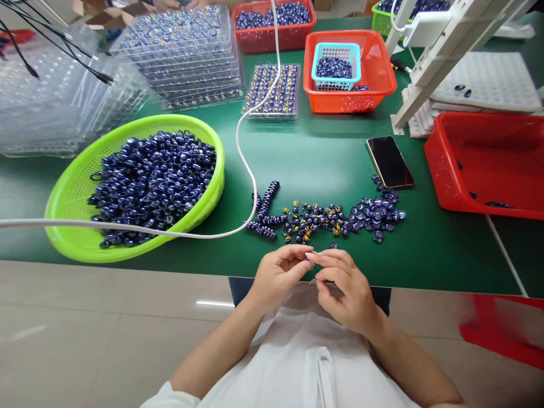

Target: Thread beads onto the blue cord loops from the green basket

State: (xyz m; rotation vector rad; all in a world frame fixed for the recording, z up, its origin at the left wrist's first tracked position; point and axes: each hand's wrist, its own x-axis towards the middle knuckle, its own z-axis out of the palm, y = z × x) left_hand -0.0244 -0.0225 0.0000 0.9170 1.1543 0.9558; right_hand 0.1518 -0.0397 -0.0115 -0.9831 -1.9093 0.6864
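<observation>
Just over the table's front edge, my left hand (pixel 278 275) and my right hand (pixel 345 286) meet at the fingertips, both closed in a pinch. A small dark piece (pixel 306 256) shows between them, mostly hidden by the fingers. Something tiny and light sits at my right thumb and fingertip, too small to name. Beyond my hands lie a heap of dark blue shiny caps (pixel 374 215), a pile of small dark parts with yellow bits (pixel 314 220), and short stacked rows of dark rings (pixel 267 201). One loose cap (pixel 334 245) lies close to my right fingers.
A green basket (pixel 68 198) of dark looped parts stands left, crossed by a white cable (pixel 244 153). Behind are stacked clear trays (pixel 199 73), a filled tray (pixel 272 90) and an orange basket (pixel 378 68). Right are a phone (pixel 390 162), a red bin (pixel 437 164) and a metal post (pixel 442 56).
</observation>
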